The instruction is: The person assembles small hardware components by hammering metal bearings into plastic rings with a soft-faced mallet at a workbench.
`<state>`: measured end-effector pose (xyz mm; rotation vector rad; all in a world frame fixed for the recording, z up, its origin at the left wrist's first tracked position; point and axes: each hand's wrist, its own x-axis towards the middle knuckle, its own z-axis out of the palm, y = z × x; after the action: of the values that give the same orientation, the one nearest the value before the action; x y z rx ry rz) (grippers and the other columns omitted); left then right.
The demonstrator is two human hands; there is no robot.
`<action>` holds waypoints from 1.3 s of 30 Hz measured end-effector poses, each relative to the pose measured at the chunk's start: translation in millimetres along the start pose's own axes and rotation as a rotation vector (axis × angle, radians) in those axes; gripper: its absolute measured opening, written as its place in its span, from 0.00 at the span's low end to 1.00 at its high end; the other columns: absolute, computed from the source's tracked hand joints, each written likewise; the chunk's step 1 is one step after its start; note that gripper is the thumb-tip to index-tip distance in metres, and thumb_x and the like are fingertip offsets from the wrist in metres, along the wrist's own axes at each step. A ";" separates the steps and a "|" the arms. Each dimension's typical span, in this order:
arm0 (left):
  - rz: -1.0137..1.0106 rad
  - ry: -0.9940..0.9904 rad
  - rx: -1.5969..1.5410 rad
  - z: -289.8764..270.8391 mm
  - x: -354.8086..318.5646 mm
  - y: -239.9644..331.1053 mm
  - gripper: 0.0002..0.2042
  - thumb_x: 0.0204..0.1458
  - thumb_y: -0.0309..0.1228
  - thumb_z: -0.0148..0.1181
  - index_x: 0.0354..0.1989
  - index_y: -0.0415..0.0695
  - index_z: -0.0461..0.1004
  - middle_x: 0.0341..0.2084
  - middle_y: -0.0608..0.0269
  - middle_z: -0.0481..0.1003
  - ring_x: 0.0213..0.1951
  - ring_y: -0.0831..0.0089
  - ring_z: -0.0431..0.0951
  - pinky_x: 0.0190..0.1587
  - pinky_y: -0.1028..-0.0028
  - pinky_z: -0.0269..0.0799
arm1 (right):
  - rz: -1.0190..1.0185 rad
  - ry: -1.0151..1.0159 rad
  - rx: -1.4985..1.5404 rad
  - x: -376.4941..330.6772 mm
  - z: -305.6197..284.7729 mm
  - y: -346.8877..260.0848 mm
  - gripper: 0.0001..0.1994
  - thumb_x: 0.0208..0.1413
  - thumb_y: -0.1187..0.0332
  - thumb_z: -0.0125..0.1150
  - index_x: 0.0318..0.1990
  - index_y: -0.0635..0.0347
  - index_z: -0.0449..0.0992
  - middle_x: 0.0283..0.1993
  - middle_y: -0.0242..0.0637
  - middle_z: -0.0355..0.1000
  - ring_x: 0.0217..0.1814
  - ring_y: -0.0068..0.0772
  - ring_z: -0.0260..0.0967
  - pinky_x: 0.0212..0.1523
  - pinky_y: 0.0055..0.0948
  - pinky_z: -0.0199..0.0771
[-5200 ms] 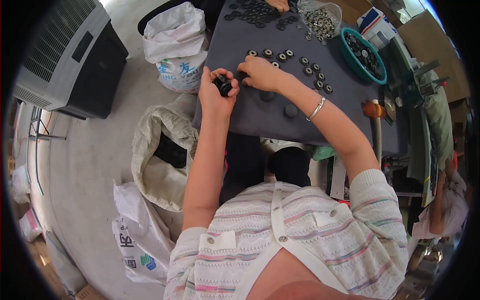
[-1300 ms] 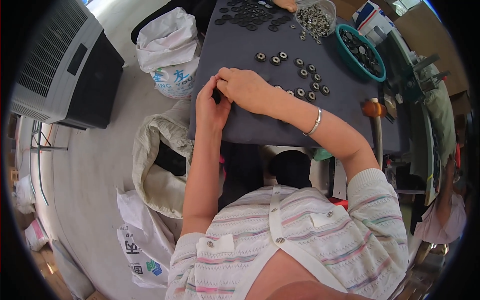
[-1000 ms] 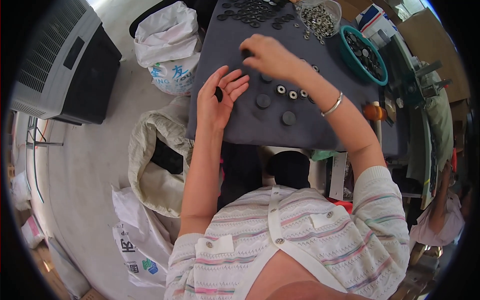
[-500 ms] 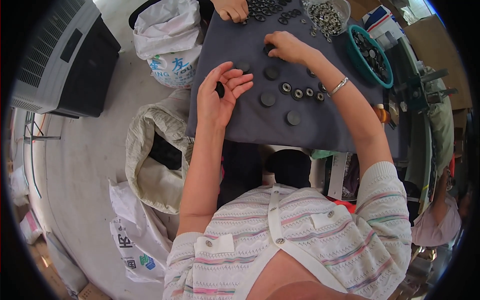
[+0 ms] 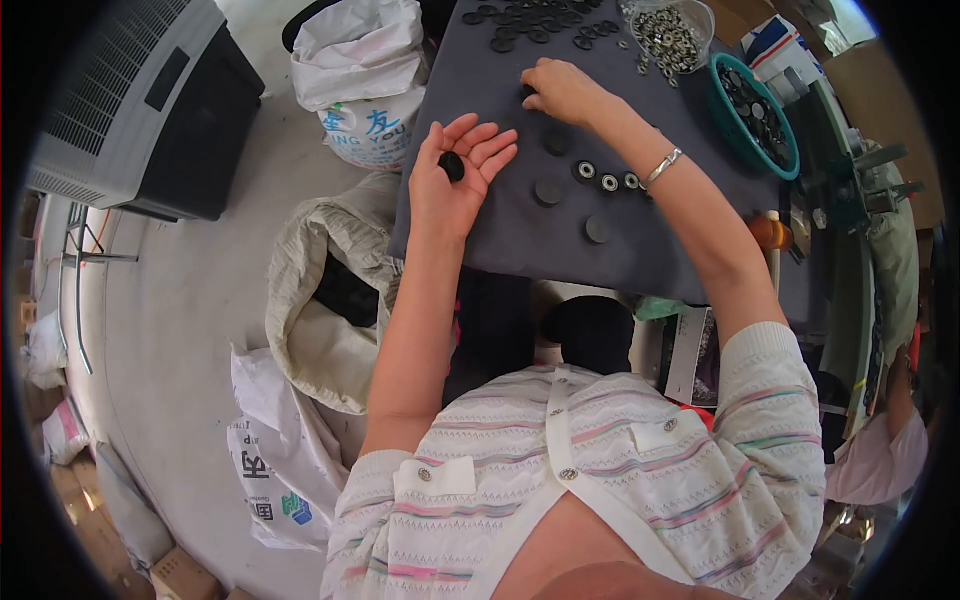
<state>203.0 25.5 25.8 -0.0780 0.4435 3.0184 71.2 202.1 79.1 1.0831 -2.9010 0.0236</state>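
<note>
My left hand rests palm up at the near left edge of the dark grey table, a stack of small black discs pinched between thumb and palm, the fingers spread. My right hand reaches farther out, fingers curled down on a black disc that the hand mostly hides. Near my right wrist lie loose black discs and a short row of black rings with silver centres.
A pile of black rings lies at the table's far side, beside a clear tub of silver washers and a teal basket of black parts. White sacks and a grey machine stand on the floor at left.
My right hand has moved from the near rings out toward the far pile. My left hand has turned palm up and opened its fingers, showing the black discs.
</note>
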 end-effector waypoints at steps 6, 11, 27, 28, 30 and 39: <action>0.040 0.091 0.011 -19.1 5.4 -1.9 0.25 0.64 0.45 0.36 0.48 0.30 0.65 0.44 0.41 0.70 0.52 0.40 0.69 0.55 0.52 0.68 | -0.411 0.229 0.272 -40.5 -28.0 -91.3 0.16 0.49 0.63 0.59 0.45 0.61 0.73 0.42 0.40 0.70 0.42 0.43 0.70 0.42 0.38 0.72; -0.023 -0.034 0.221 7.6 -10.1 -2.8 0.31 0.63 0.54 0.27 0.53 0.36 0.65 0.47 0.45 0.70 0.51 0.52 0.70 0.56 0.58 0.66 | -0.219 0.156 0.383 -55.3 0.4 -131.3 0.17 0.46 0.69 0.61 0.45 0.59 0.68 0.44 0.43 0.67 0.44 0.44 0.68 0.42 0.39 0.71; -0.047 -0.065 0.185 4.1 -2.7 -5.9 0.29 0.64 0.48 0.28 0.49 0.29 0.63 0.43 0.37 0.70 0.50 0.37 0.69 0.55 0.49 0.67 | 0.300 0.264 0.480 -122.0 -1.6 2.1 0.16 0.45 0.66 0.64 0.42 0.61 0.73 0.37 0.43 0.72 0.39 0.43 0.72 0.41 0.36 0.71; -0.051 -0.063 0.184 3.1 -3.2 -4.6 0.28 0.64 0.47 0.29 0.48 0.29 0.64 0.42 0.37 0.70 0.50 0.37 0.70 0.55 0.49 0.67 | 0.324 0.189 0.349 -123.8 -0.2 3.1 0.15 0.47 0.67 0.64 0.43 0.61 0.73 0.37 0.44 0.73 0.41 0.45 0.72 0.43 0.37 0.71; -0.051 -0.053 0.180 1.6 -2.5 -3.2 0.27 0.64 0.46 0.30 0.47 0.29 0.65 0.42 0.38 0.71 0.49 0.38 0.70 0.54 0.49 0.68 | 0.304 0.144 0.244 -127.6 2.0 6.5 0.15 0.48 0.68 0.63 0.43 0.61 0.72 0.39 0.44 0.72 0.43 0.47 0.71 0.45 0.38 0.70; -0.070 -0.081 0.194 -2.9 0.5 -2.7 0.23 0.64 0.42 0.37 0.45 0.30 0.68 0.41 0.41 0.72 0.48 0.43 0.72 0.53 0.51 0.69 | 0.201 -0.008 0.191 -120.4 -14.2 5.7 0.17 0.47 0.70 0.63 0.46 0.62 0.72 0.44 0.43 0.69 0.48 0.46 0.68 0.48 0.39 0.68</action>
<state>202.9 27.3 22.2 0.0416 0.7066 2.8804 158.8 285.7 87.6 0.8078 -3.0528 0.3101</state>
